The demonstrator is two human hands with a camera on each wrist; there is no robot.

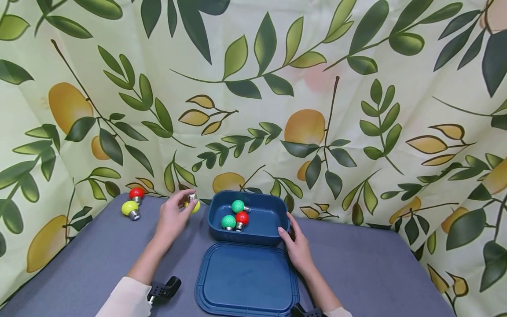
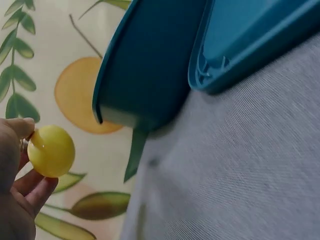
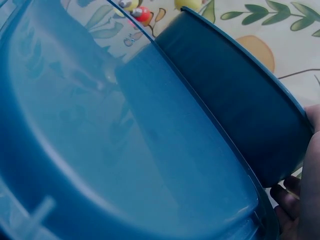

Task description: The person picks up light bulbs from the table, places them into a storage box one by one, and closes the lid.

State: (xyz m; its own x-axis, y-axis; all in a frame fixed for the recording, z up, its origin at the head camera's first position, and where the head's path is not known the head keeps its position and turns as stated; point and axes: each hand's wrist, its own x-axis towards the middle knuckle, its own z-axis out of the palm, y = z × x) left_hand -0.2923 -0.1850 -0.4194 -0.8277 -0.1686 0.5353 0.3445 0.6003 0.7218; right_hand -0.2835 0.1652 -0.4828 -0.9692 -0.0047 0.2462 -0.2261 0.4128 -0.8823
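My left hand (image 1: pixel 173 216) pinches a yellow light bulb (image 2: pixel 51 151) by its metal base, base upward and globe below. It is held just left of a dark blue plastic box (image 1: pixel 266 220). Inside the box lie a red bulb (image 1: pixel 242 217) and two green bulbs, one (image 1: pixel 238 206) toward the back and the other (image 1: pixel 228 222) near the front wall. My right hand (image 1: pixel 297 246) grips the box's right end, thumb at the rim and fingers round the outside, partly hidden in the head view.
The matching blue lid (image 1: pixel 247 279) lies flat on the grey cloth-covered table (image 1: pixel 364 268), in front of the box. At the back left, a red bulb (image 1: pixel 136 193) and a yellow bulb (image 1: pixel 130 208) lie close together. A leaf-patterned curtain (image 1: pixel 253 101) hangs behind the table.
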